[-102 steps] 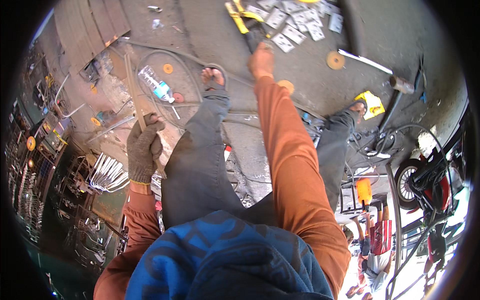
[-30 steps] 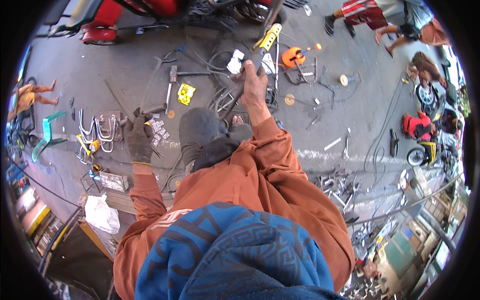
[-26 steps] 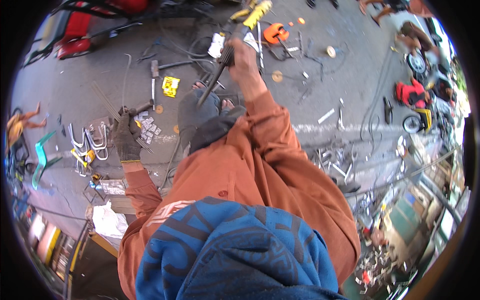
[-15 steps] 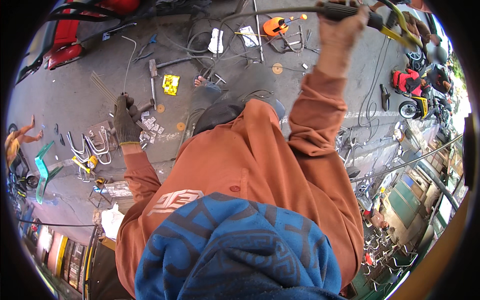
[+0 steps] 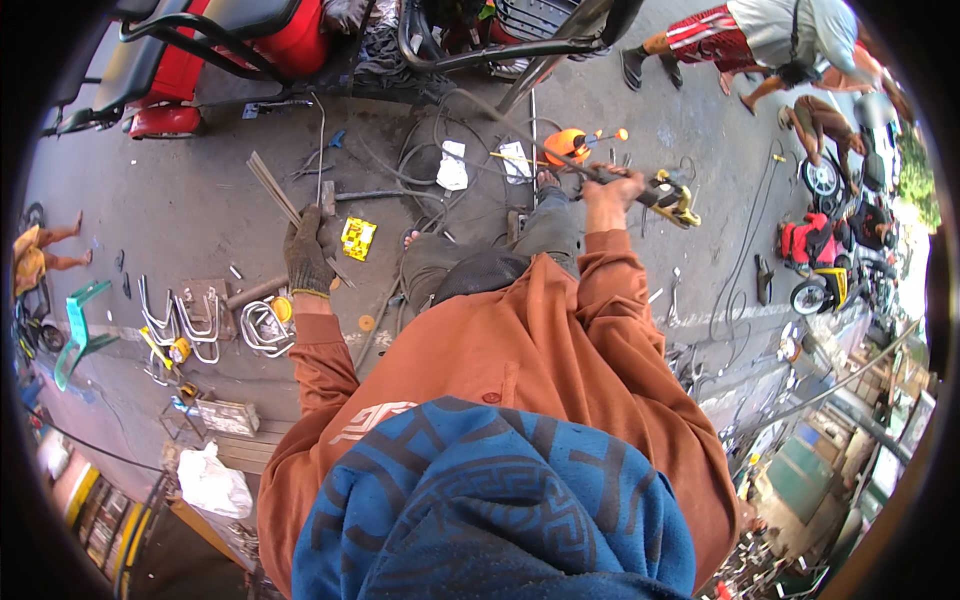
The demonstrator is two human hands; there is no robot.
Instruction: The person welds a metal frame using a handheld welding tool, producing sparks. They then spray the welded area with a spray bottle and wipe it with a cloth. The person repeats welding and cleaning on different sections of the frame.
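Observation:
My left hand (image 5: 308, 262), in a dark knit glove, is closed around a bundle of thin welding rods (image 5: 272, 186) fanning up and left. A long rod with a bent tip (image 5: 321, 140) also rises from this hand. My bare right hand (image 5: 611, 192) grips a welding electrode holder (image 5: 655, 197) with yellowish jaws pointing right. From its rear a dark cable (image 5: 520, 128) arches up and left. Whether a rod sits in the jaws cannot be made out. A hammer (image 5: 329, 192) and a yellow packet (image 5: 358, 240) lie on the ground near my left hand.
Red vehicles with black seats (image 5: 265, 30) and a black tubular frame (image 5: 510, 60) stand ahead. Looped cables, white paper (image 5: 452, 166) and an orange rounded object (image 5: 567, 147) lie before my feet. Bent metal tubes (image 5: 185, 318) are at left. People (image 5: 790, 40) and motorbikes (image 5: 830, 290) are at right.
My right hand has come down and toward my body with the electrode holder. My left hand, still holding the rods, sits further right in the picture. The view has shifted to show more ahead.

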